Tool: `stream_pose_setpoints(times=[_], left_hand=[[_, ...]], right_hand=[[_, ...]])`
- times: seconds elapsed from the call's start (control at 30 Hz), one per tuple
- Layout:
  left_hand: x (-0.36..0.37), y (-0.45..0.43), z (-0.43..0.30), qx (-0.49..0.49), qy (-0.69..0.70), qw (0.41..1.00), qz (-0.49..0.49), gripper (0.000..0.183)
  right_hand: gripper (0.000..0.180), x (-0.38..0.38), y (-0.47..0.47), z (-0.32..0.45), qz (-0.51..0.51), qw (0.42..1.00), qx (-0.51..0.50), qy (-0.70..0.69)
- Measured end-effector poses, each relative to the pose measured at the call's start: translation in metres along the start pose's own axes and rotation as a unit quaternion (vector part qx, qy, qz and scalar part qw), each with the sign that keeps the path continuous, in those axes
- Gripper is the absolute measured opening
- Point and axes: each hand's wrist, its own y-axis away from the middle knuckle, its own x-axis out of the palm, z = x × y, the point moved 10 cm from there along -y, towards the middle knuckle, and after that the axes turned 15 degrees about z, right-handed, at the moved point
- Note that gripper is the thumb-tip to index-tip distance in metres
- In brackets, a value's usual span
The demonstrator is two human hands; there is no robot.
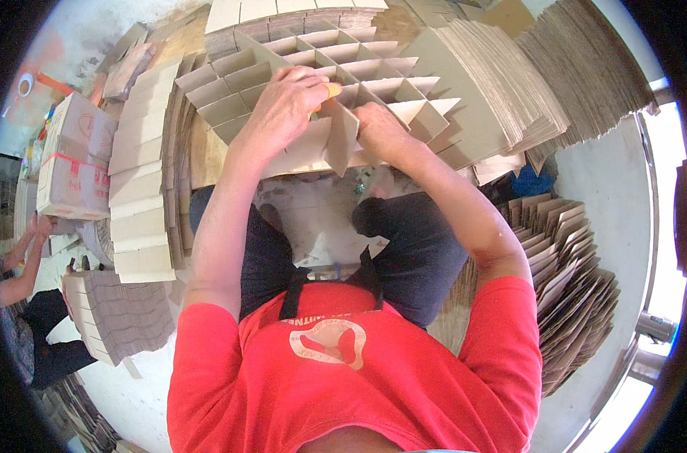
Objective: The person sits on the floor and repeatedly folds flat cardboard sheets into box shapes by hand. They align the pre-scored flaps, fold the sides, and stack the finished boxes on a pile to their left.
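A grid of interlocked cardboard divider strips [377,69] stands on the wooden table in front of me. My left hand [287,105] reaches over its near side, fingers curled down among the strips. An orange covering [333,89] wraps one of its digits. At the near corner my right hand [382,131] grips the grid, its fingertips hidden behind an upright cardboard strip [342,139]. That strip juts towards me between the two hands. Slotted flaps of the grid spread out to the left of my left hand.
Stacked cardboard sheets [479,85] lean right of the grid; slotted pieces [142,187] are piled on the left. Beneath the table's right end sits a heap of cardboard strips [569,294]. A taped carton [74,158] stands far left, near another person's arm [26,272].
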Motion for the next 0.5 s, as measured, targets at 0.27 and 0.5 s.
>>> stream_pose_setpoints(times=[0.27, 0.5], left_hand=[[0.015, -0.013, 0.008, 0.022, 0.017, 0.995, 0.096, 0.015], [0.023, -0.012, 0.028, -0.062, 0.111, 0.985, 0.117, 0.025]], right_hand=[[0.017, -0.022, 0.008, -0.006, -0.102, 0.994, 0.038, 0.017], [0.024, -0.079, 0.050, 0.004, -0.292, 0.956, -0.020, -0.004]])
